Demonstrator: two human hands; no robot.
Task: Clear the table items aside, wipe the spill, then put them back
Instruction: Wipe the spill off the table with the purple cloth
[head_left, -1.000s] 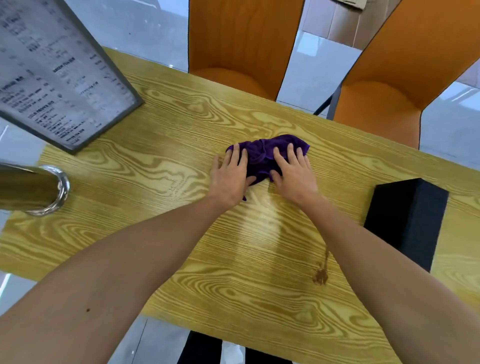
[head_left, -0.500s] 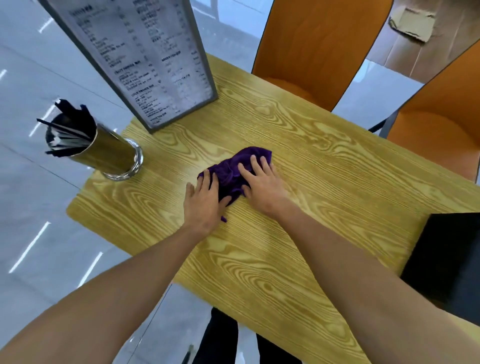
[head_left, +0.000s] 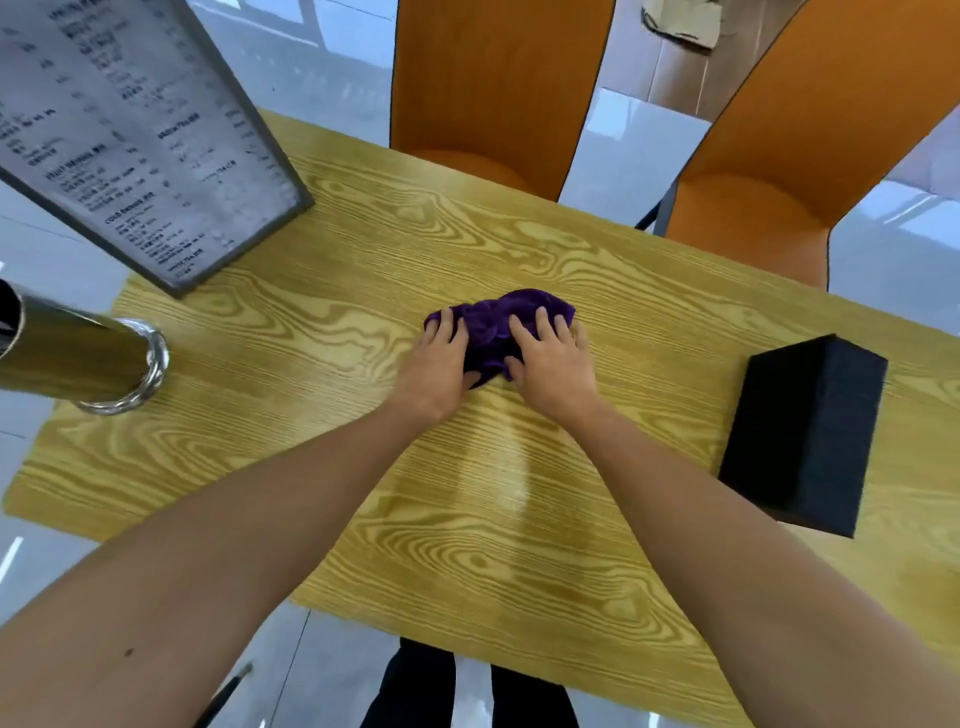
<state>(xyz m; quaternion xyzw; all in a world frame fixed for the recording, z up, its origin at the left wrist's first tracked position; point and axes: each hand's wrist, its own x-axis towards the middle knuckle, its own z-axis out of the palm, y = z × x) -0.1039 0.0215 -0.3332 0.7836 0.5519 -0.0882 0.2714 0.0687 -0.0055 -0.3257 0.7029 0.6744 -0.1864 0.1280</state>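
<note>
A crumpled purple cloth (head_left: 498, 325) lies on the wooden table (head_left: 363, 291) near its middle. My left hand (head_left: 434, 364) presses flat on the cloth's left side, and my right hand (head_left: 553, 361) presses on its right side, fingers spread. A faint wet streak (head_left: 511, 467) runs along the table toward me from the cloth. A framed menu stand (head_left: 140, 140) stands at the far left. A metal cup (head_left: 88, 358) sits at the left edge. A black box (head_left: 805, 431) rests on the right.
Two orange chairs (head_left: 493, 88) (head_left: 810, 156) stand across the table. Grey tiled floor (head_left: 639, 150) surrounds it. A piece of cardboard (head_left: 680, 26) lies on the floor at the back. My dark trouser legs (head_left: 415, 686) show below the near edge.
Both hands slid the cloth to the left and back toward the table's middle. The brown spot seen near my right forearm a second ago is no longer visible.
</note>
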